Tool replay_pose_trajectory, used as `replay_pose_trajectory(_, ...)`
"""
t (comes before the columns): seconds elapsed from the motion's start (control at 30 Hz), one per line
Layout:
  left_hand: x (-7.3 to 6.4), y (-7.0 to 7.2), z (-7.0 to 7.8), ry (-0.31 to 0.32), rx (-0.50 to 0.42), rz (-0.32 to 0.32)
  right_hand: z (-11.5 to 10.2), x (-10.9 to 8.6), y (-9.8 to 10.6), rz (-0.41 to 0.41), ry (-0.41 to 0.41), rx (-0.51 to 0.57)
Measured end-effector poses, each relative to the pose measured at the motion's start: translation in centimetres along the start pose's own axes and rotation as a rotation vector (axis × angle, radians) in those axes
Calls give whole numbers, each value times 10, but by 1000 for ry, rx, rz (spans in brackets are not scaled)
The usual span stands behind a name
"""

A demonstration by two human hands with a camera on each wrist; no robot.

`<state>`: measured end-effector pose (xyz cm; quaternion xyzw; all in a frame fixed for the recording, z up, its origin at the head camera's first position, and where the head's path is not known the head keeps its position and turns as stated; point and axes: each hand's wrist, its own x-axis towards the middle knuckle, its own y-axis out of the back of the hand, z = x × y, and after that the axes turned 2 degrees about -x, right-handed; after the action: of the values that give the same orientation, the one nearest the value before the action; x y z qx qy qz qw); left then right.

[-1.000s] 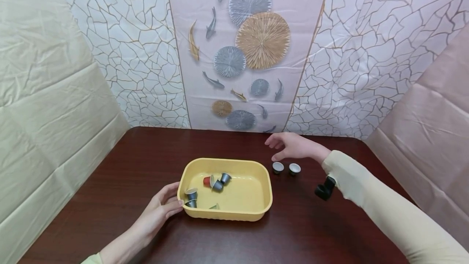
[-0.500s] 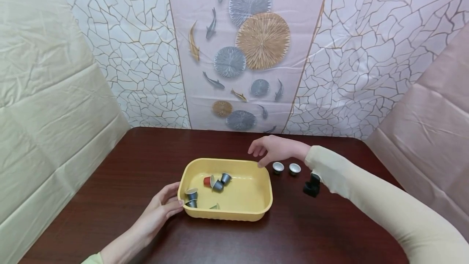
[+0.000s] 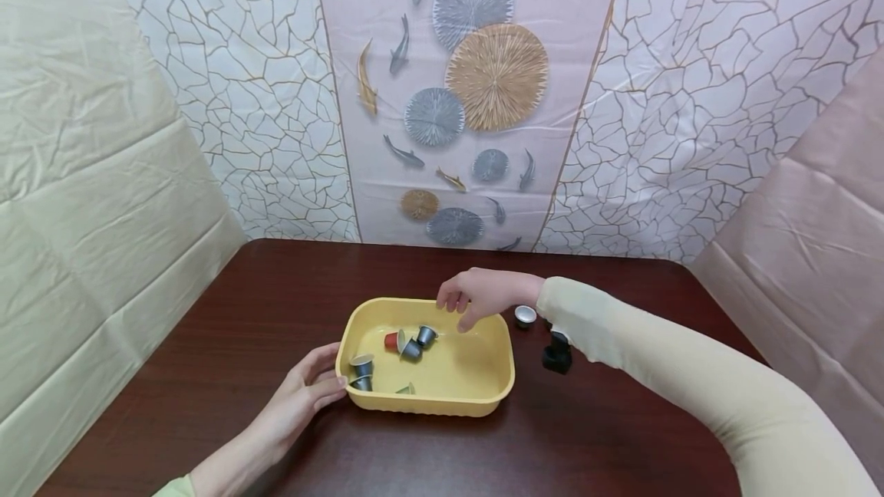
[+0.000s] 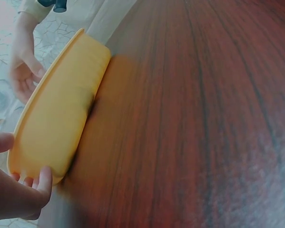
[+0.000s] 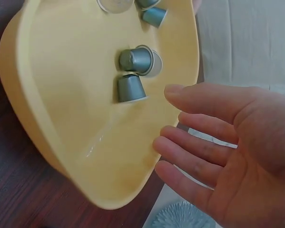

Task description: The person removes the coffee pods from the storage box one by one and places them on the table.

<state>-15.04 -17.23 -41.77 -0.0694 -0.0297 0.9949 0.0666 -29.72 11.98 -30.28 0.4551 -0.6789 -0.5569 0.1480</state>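
Note:
A yellow plastic basin (image 3: 449, 407) rests on the table with several coffee capsules in it. A red capsule (image 3: 391, 341) lies among grey-blue ones (image 3: 427, 336) near the middle; more grey-blue capsules (image 3: 362, 364) sit at the left end, and a pale green one (image 3: 406, 389) by the front wall. My left hand (image 3: 297, 397) holds the basin's left end, its fingertips (image 4: 45, 175) against the outer wall. Above the back right rim hovers my right hand (image 3: 483, 296), fingers loosely bent with nothing between them (image 5: 218, 142).
One more capsule (image 3: 525, 317), pale lid up, stands on the dark wooden table (image 3: 276, 282) right of the basin. A black wrist camera (image 3: 556, 353) hangs below the right sleeve (image 3: 642, 343). Patterned cloth (image 3: 497, 175) hangs behind the table.
My right hand has moved left from above the two capsules on the table to over the basin's back rim. The sleeve now hides one of those capsules. The left hand and basin stay put.

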Motion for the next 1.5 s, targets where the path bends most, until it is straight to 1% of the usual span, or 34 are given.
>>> replay_pose_trajectory(0.23, 0, 1, 0, 0, 0, -6, -5, 20, -5, -63, 40, -39)
replay_pose_trajectory(0.43, 0, 1, 0, 1, -2, -1, -8, 36, -12, -114, 44, -56)
replay_pose_trajectory(0.6, 0, 1, 0, 5, 0, -2, -9, 46, -18, -144, 17, -35)
replay_pose_trajectory(0.73, 0, 2, 0, 8, 0, 2, -11, 52, -23, -155, 19, -78)
replay_pose_trajectory(0.87, 0, 2, 0, 9, 1, -1, -13, 56, -27, -170, 35, -98)
replay_pose_trajectory(1.07, 0, 1, -1, 7, 0, 2, -13, 61, -34, -163, 52, -106)
replay_pose_trajectory(1.17, 0, 1, -1, -1, 2, -3, -13, 61, -37, -155, 57, -128)
replay_pose_trajectory(1.5, 1, 1, -2, -3, -3, 2, -14, 62, -44, -90, 67, -173)
